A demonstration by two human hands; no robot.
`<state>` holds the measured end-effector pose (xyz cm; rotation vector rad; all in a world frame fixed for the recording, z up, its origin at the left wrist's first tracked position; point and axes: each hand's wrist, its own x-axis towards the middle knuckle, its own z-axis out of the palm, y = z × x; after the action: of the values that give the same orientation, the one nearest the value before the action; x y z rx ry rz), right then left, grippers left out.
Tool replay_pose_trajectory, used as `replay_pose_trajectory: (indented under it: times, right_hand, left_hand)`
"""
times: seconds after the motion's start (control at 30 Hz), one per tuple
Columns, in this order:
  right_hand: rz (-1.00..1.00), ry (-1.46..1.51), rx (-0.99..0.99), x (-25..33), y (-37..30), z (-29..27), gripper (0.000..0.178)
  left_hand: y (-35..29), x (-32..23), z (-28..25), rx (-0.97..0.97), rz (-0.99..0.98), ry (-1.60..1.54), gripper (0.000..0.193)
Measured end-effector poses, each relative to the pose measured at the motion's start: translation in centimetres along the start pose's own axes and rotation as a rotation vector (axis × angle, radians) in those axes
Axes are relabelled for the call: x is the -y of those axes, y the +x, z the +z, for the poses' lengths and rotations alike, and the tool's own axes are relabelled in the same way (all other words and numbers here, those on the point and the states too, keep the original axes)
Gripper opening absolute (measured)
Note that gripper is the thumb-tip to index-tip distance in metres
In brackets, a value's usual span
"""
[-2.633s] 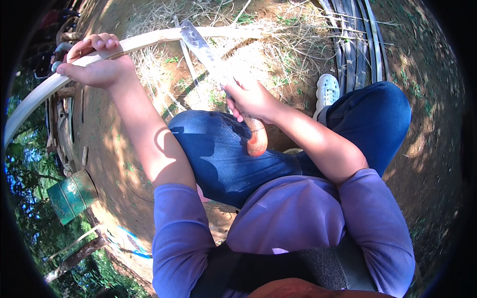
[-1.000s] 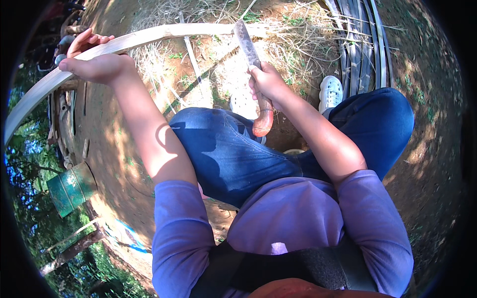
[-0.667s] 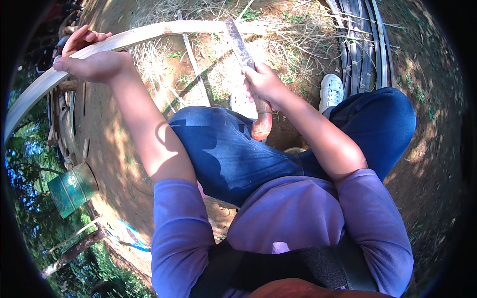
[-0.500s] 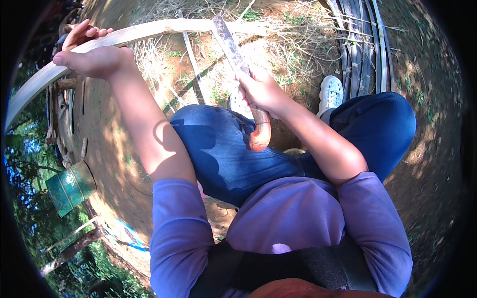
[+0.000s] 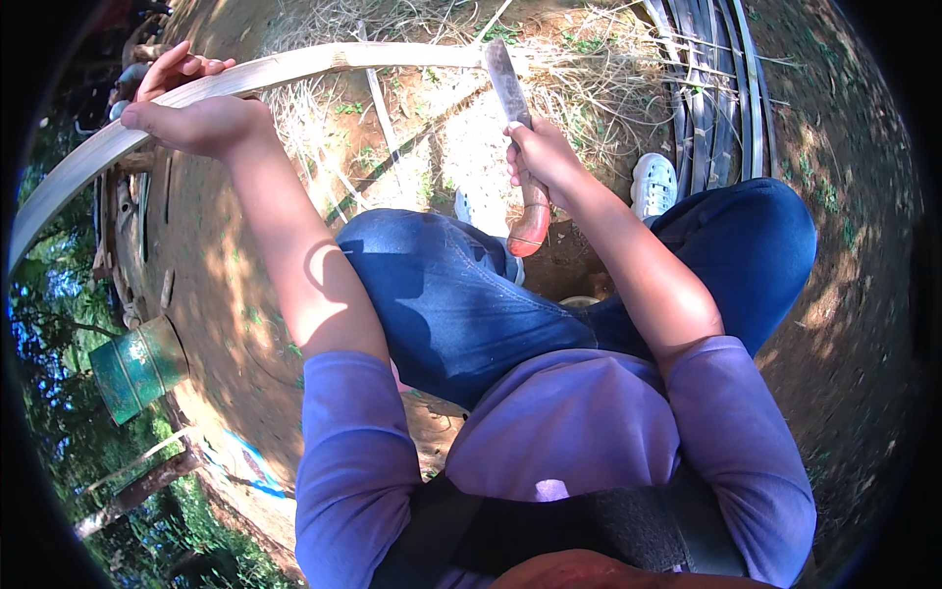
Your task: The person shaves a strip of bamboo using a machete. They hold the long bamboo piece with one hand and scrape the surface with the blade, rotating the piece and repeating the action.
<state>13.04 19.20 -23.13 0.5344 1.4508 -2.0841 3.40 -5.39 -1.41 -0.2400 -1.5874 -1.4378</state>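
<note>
A long pale bamboo strip (image 5: 285, 69) curves from the left rim across the upper middle, with a faint joint mark partway along. My left hand (image 5: 206, 126) cradles it near the left, palm beneath, thumb on the near side and fingers past the far side. My right hand (image 5: 548, 159) is closed round the wooden handle of a large knife (image 5: 507, 86). The blade points away, its tip part lying across the right-hand stretch of the strip; whether it bites into the wood cannot be made out. The handle's reddish curved butt sticks out below my fist.
Pale shavings (image 5: 608, 93) litter the ground ahead. Long dark strips (image 5: 721, 98) lie in a bundle at the upper right. My knees are spread, with white clogs (image 5: 654, 185) in front. At the left are a green drum (image 5: 140, 368) and wooden poles (image 5: 137, 491).
My right hand and the knife have moved right along the strip, and the handle's butt has swung upward away from my thigh. My left hand has shifted only slightly.
</note>
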Motion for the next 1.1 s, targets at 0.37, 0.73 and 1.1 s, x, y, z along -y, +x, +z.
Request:
replay_pose_trajectory:
  times: [0.37, 0.73, 1.1]
  right_hand:
    - [0.067, 0.017, 0.120, -0.9, -0.2, 0.8, 0.017]
    - [-0.169, 0.020, 0.394, 2.1, -7.0, 4.3, 0.022]
    - [-0.157, 0.293, 0.052, 2.3, -3.0, 2.5, 0.022]
  left_hand:
    - [0.1, 0.1, 0.8, 0.017, 0.034, -0.065, 0.085]
    - [0.8, 0.8, 0.7, -0.017, 0.028, -0.019, 0.083]
    - [0.1, 0.4, -0.3, -0.027, 0.003, 0.023, 0.081]
